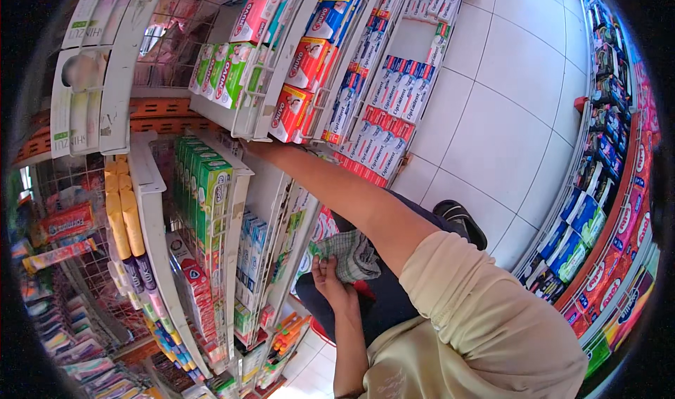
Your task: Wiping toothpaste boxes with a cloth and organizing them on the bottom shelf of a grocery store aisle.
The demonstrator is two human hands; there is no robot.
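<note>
My left hand (328, 280) is low in front of my lap, fingers curled at the edge of a grey-and-white checked cloth (352, 254) and gripping it. The cloth drapes over my dark trousers. My right arm (337, 180) stretches across to the wire-fronted shelf rack. Its hand is out of view, hidden past the wrist beneath the shelf (211, 106) that bears Nuvo soap boxes (230, 77). Below that reach, a lower shelf holds a row of green toothpaste cartons (213, 188). Red Nuvo boxes (289, 111) stand just above my forearm.
Ciptadent toothpaste cartons (403, 85) fill shelves beyond my arm. White floor tiles (490, 114) run between this rack and another one with packaged goods (585, 225) on the right. A dark sandal (464, 222) is on the floor. Yellow soap packs (118, 204) and brackets project at left.
</note>
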